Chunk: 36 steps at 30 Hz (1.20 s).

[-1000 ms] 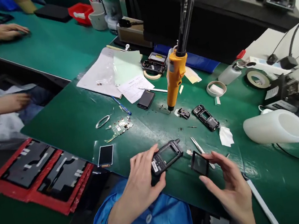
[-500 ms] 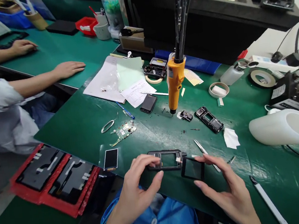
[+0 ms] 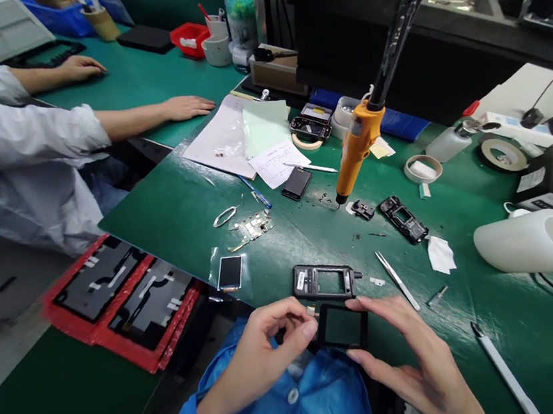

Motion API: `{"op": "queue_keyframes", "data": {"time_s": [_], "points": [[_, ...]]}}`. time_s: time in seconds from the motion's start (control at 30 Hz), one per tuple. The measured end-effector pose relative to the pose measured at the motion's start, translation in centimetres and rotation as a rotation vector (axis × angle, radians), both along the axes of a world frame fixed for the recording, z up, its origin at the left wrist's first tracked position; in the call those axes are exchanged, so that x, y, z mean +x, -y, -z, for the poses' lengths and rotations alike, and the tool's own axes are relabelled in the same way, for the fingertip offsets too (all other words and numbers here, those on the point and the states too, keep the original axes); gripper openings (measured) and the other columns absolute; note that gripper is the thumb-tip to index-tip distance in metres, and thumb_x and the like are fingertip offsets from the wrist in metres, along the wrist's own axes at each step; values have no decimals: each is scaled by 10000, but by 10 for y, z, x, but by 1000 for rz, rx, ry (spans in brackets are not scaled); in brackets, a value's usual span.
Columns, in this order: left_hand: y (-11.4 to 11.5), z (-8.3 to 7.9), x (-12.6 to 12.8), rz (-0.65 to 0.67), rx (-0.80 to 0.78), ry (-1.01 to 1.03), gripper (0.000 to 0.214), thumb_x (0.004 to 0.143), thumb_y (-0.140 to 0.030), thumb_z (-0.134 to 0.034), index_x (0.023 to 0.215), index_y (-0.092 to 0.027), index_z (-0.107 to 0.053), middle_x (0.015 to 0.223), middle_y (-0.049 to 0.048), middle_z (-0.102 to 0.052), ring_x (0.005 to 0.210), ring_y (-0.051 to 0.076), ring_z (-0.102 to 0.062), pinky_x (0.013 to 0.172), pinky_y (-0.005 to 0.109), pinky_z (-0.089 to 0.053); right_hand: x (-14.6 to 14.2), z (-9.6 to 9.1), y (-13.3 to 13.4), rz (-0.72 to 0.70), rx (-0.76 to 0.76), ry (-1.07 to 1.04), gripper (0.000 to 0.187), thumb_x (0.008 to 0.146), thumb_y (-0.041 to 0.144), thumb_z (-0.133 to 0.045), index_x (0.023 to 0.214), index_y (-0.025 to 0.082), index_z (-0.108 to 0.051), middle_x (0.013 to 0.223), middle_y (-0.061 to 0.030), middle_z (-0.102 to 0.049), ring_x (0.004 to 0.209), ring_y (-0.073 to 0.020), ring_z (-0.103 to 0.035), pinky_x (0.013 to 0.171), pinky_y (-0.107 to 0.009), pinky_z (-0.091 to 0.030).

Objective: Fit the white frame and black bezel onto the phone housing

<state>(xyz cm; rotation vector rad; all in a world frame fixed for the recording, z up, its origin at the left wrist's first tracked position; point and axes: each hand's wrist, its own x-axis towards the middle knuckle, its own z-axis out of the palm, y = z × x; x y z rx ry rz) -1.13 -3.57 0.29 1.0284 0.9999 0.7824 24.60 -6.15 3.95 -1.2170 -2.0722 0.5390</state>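
A dark rectangular screen panel (image 3: 344,326) with a black border is held over the bench edge in front of me. My right hand (image 3: 410,352) grips it by its upper and lower edges at the right side, thumb below and fingers above. At its left end, my left hand (image 3: 282,337) is closed in a pinch beside a small pale ribbon tab (image 3: 311,310); the exact contact is partly hidden. Just beyond lies a black handset housing (image 3: 306,282) with a rectangular window, touched by neither hand. Tweezers (image 3: 397,281) rest to its right.
An orange electric screwdriver (image 3: 357,147) hangs over the green bench. Around it lie a circuit board (image 3: 253,228), small display (image 3: 230,273), phone (image 3: 296,183) and black housing (image 3: 403,219). A white cup-like cylinder (image 3: 513,242) lies right. A co-worker's hand (image 3: 188,107) rests at left.
My left hand has left the handset housing and closed at the panel's left end. The panel has moved toward me in my right hand. The camera view has shifted left.
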Motion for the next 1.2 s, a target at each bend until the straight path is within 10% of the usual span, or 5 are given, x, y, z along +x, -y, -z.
{"op": "queue_keyframes", "data": {"time_s": [1.2], "points": [[6,8,4,-26,-324,251,601,747,-741,-963,833,-186,-752,689,-4,-662,623,116,-552,622,238,-443,-7,8,-1,-14,-46,-35,548,1098,385,-758,1607,305,-571,1247,-89,-851,1055,-247,-831,911,-346,-700]]}}
